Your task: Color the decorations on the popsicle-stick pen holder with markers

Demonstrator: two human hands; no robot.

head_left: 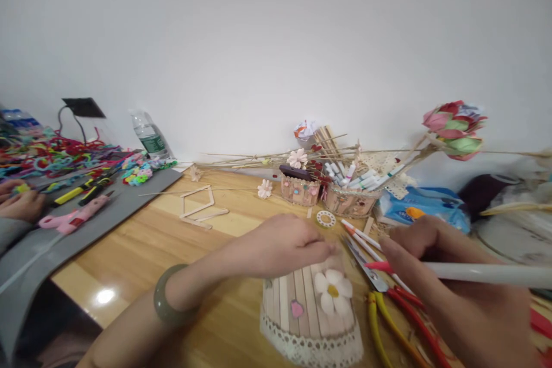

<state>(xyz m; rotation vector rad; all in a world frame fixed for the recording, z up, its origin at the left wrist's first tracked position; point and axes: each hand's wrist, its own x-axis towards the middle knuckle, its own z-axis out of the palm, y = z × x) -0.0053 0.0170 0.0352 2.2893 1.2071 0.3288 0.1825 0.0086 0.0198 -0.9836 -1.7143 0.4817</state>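
My left hand [287,247], with a green bangle [163,296] on its wrist, rests at the top edge of a craft piece [297,305] made of wooden sticks. That piece carries a white flower [333,292] with a yellow centre, a small pink shape [296,309] and lace along its lower edge. The fingers of this hand are bent together over the top. On the right, my right hand [466,293] grips a white marker [487,273] with a pink tip that points left, above the scissors. The marker tip is apart from the craft piece.
Red-handled scissors [375,279] and yellow-handled pliers [379,333] lie between my hands. Behind stand decorated holders [351,201] with markers, a tape roll [325,218] and a blue packet [425,210]. At left are a pink glue gun [75,218], a bottle [150,135] and another person's hands [21,204].
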